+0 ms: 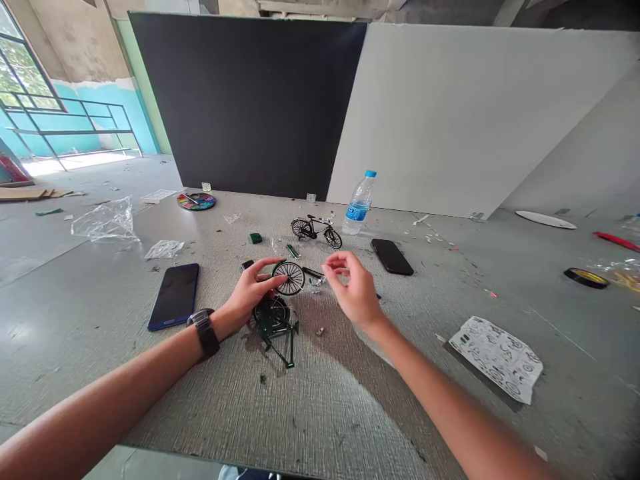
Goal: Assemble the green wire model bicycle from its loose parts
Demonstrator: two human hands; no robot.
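Note:
Between thumb and fingers, my left hand (254,288) grips a small black spoked toy bicycle wheel (295,279), held on edge. A dark green curved strip lies along its upper left rim. Fingertips pinched together, my right hand (353,285) is just right of the wheel; anything in the pinch is too small to make out. Below my left hand lies a dark green toy bicycle frame (291,343) with another wheel (273,312) at its upper end. Small silver and dark parts (315,281) are between the hands. An assembled black toy bicycle (316,230) stands farther back.
A blue phone (174,297) lies left, a black phone (393,257) right. A water bottle (359,203) stands before the black and grey boards. A printed sheet (496,359) lies at right, clear plastic packaging (107,221) at left. Black tape (586,277) sits far right.

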